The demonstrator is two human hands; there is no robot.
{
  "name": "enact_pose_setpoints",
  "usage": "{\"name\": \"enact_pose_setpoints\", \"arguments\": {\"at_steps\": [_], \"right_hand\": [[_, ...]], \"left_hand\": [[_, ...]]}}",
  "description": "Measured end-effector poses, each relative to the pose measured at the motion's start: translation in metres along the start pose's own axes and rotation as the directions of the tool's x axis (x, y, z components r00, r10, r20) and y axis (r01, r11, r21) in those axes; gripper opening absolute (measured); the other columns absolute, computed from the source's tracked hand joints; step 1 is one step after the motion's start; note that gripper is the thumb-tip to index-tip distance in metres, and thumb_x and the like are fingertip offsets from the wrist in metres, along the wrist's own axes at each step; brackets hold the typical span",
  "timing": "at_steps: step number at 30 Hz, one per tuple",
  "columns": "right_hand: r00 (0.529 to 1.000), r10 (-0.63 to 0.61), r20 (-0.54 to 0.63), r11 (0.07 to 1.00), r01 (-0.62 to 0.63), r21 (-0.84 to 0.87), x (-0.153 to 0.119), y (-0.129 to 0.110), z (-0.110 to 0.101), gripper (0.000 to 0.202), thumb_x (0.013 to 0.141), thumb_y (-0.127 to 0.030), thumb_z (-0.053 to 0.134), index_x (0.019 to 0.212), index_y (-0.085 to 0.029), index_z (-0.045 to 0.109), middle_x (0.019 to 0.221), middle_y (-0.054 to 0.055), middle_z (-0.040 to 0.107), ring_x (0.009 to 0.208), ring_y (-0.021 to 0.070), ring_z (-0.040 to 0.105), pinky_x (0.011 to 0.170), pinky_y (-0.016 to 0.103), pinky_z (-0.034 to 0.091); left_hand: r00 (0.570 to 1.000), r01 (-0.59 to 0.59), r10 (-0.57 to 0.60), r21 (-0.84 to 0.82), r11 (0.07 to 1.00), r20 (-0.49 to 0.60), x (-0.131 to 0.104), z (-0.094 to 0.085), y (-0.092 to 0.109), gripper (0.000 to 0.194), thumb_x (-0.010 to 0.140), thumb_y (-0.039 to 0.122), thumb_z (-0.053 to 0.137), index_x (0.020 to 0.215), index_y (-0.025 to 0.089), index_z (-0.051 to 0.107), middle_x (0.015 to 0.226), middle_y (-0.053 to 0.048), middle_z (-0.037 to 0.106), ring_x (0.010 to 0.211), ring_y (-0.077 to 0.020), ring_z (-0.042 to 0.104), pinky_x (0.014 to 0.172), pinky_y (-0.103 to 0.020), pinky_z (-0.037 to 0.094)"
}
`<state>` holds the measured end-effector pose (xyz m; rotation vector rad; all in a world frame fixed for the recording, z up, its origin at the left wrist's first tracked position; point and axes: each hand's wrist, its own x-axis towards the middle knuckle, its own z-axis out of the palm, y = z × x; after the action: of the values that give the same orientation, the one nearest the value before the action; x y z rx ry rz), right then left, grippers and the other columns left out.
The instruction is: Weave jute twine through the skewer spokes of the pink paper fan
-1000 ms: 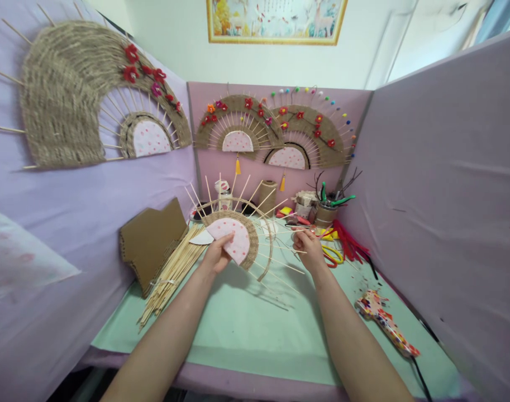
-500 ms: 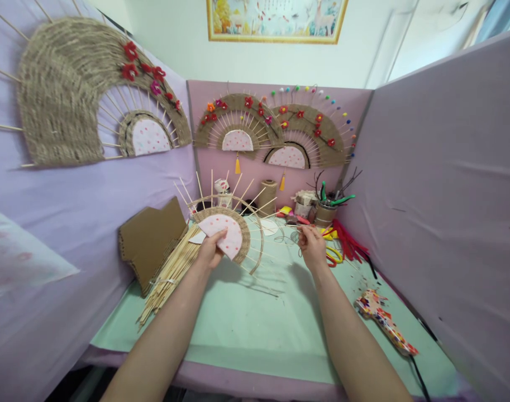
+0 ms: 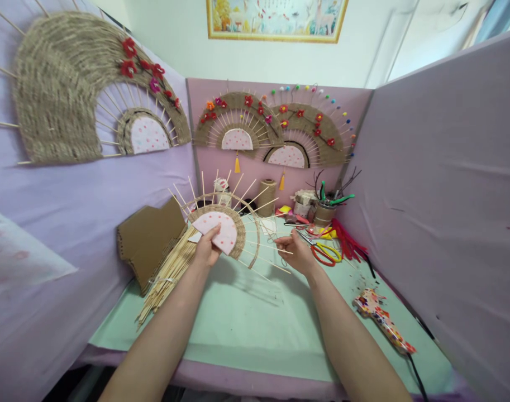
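L hand [image 3: 207,249] clamped on fan [image 3: 227,229] w/ pink dotty middle, held up over green table [image 3: 238,335]; R hand [image 3: 296,254] by fan's stick tips [image 3: 289,272], fingers bent, can't tell if gripping; scissors [image 3: 315,244] w/ red + yellow handles near R hand

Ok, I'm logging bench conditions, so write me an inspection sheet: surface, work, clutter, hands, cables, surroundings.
Surface: pale green cloth, dark scraps at right.
Job's things: half-round brown twine fan with wooden ribs and pink-dotted centre, held up.
Clutter: tied bundle of pale wooden sticks, left; scissors with red and yellow handles, right.
Hands: left hand grips the fan's centre; right hand at the rib tips, contact unclear.
Cables: black cable on flower-patterned tool, running out of view.
Surroundings: lilac and pink partitions bearing three flower-trimmed woven fans.
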<state>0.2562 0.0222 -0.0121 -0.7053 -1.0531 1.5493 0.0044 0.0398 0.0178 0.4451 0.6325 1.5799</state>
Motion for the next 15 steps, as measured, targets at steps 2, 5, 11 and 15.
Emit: {"name": "enact_pose_setpoints", "arguments": {"at_steps": [2, 5, 11, 15], "right_hand": [[0.994, 0.061, 0.091, 0.998, -0.061, 0.003, -0.0036, 0.0005, 0.0029, 0.069, 0.077, -0.071, 0.035, 0.077, -0.013, 0.073, 0.062, 0.006, 0.054, 0.054, 0.011, 0.042, 0.05, 0.024, 0.03], [0.979, 0.097, 0.178, 0.995, -0.096, -0.016, -0.0084, -0.0004, 0.0071, 0.083, 0.075, -0.077, 0.021, 0.083, -0.012, 0.073, 0.068, 0.009, 0.056, 0.061, 0.0144, 0.046, 0.056, 0.026, 0.034], [0.973, 0.116, 0.201, 0.993, -0.109, -0.047, -0.0116, -0.0024, 0.0107, 0.092, 0.073, -0.079, 0.011, 0.09, -0.013, 0.072, 0.079, 0.013, 0.058, 0.072, 0.0178, 0.05, 0.064, 0.028, 0.037], [0.983, 0.089, 0.162, 0.993, -0.075, -0.096, -0.0102, -0.0038, 0.0077, 0.086, 0.075, -0.077, 0.015, 0.092, -0.014, 0.071, 0.075, 0.011, 0.057, 0.066, 0.0164, 0.047, 0.058, 0.027, 0.036]], "left_hand": [[1.0, 0.021, -0.021, -0.007, 1.0, 0.008, -0.0006, 0.0008, -0.0002, 0.023, 0.071, 0.005, 0.063, 0.092, 0.015, 0.065, 0.087, -0.006, 0.071, 0.073, -0.014, 0.067, 0.076, -0.026, 0.054], [0.999, 0.051, -0.051, -0.019, 0.999, 0.014, -0.0023, 0.0029, -0.0011, 0.023, 0.071, 0.005, 0.062, 0.092, 0.014, 0.065, 0.087, -0.006, 0.071, 0.073, -0.014, 0.067, 0.076, -0.027, 0.054], [0.999, 0.039, -0.039, -0.029, 0.999, 0.006, -0.0004, 0.0018, -0.0011, 0.023, 0.071, 0.005, 0.062, 0.092, 0.014, 0.065, 0.087, -0.006, 0.071, 0.073, -0.0142, 0.067, 0.077, -0.028, 0.054], [1.0, 0.005, -0.005, -0.017, 1.0, -0.006, 0.0032, -0.0009, 0.0015, 0.024, 0.071, 0.006, 0.064, 0.093, 0.015, 0.065, 0.087, -0.006, 0.071, 0.077, -0.0161, 0.068, 0.08, -0.031, 0.053]]}}
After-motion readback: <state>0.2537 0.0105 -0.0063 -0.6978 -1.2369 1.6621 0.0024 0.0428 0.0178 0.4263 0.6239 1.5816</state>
